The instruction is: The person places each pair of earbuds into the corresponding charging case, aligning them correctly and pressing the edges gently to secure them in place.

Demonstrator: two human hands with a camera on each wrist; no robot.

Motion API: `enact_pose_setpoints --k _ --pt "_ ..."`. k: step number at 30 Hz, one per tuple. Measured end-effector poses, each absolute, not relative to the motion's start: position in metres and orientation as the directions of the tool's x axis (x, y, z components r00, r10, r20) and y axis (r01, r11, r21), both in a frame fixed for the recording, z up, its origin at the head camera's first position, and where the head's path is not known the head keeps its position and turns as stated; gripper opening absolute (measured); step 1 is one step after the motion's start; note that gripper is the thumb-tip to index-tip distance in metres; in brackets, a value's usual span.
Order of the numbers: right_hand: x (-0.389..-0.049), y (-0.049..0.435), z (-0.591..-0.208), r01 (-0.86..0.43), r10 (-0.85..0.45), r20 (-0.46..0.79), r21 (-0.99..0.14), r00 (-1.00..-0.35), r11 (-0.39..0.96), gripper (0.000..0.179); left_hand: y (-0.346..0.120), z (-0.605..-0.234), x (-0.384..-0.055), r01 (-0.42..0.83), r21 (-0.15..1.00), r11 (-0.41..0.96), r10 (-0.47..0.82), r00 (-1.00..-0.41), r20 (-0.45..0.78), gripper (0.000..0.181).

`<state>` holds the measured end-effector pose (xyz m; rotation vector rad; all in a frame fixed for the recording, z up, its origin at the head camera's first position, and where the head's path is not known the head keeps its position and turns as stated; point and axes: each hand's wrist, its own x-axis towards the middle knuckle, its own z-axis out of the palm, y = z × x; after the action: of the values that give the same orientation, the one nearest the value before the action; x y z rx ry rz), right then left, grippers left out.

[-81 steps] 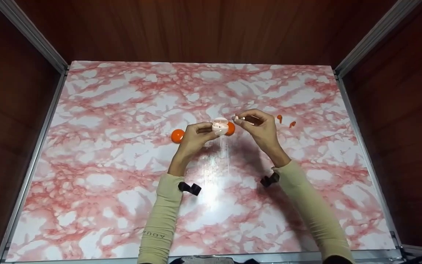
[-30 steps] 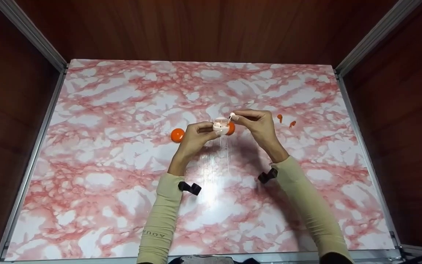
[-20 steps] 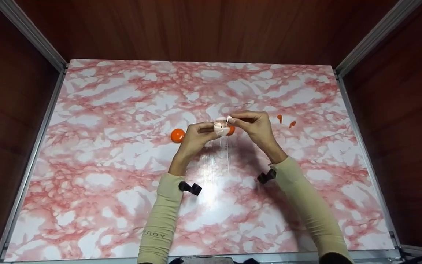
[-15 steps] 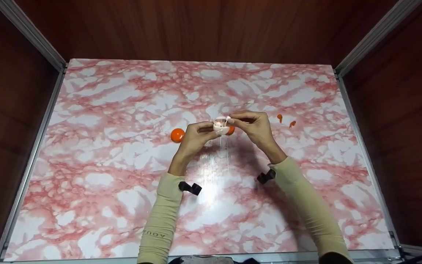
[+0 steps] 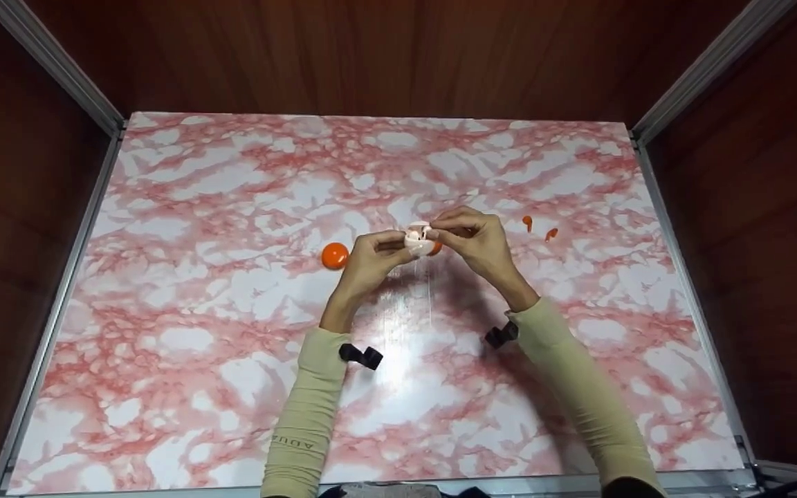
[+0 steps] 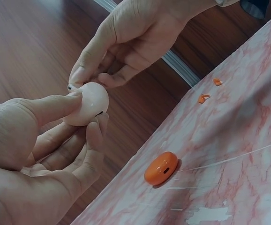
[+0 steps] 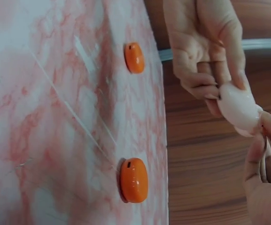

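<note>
Tall panels of dark red-brown wood grain stand at the back and both sides, pale metal rails along their corners. Within them, a broad glossy surface, marbled pink-red and white, glare near the middle. Person works from the near edge, forearms in pale yellow-green fabric sleeves, dark lettering on the left one. Small black bracket at each wrist.

Both hands busy, close together. Left hand grips a rounded, glossy whitish plastic case between thumb and fingers, lid raised, held above the surface near its middle. Right hand pinches a white stemmed earbud at the right side of that case; fingertips cover part of it, so I cannot tell how deep it sits.

On the surface, two rounded glossy orange plastic pieces: one orange case left of the left hand, the other orange case lower than the whitish one.

Smallest: another white earbud in the left part of the open case; two orange stemmed earbuds, one upright-lying, one slanted, near each other beyond the right hand.
</note>
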<state>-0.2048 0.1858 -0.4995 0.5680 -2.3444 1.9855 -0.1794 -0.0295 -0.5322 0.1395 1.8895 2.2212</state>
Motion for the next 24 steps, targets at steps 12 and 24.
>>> enact_pose_setpoints --k 12,24 --pt "-0.2052 0.1866 -0.5013 -0.235 -0.275 0.177 -0.952 -0.945 0.196 0.011 -0.0304 -0.5327 -0.1795 -0.104 0.981 -0.165 0.230 -0.971 -0.065 0.034" --pt "-0.2055 0.1897 -0.5026 -0.199 -0.257 0.174 -0.977 -0.951 0.073 0.019 -0.0305 -0.5350 -0.1799 -0.121 0.980 -0.159 0.220 -0.972 -0.084 0.037"
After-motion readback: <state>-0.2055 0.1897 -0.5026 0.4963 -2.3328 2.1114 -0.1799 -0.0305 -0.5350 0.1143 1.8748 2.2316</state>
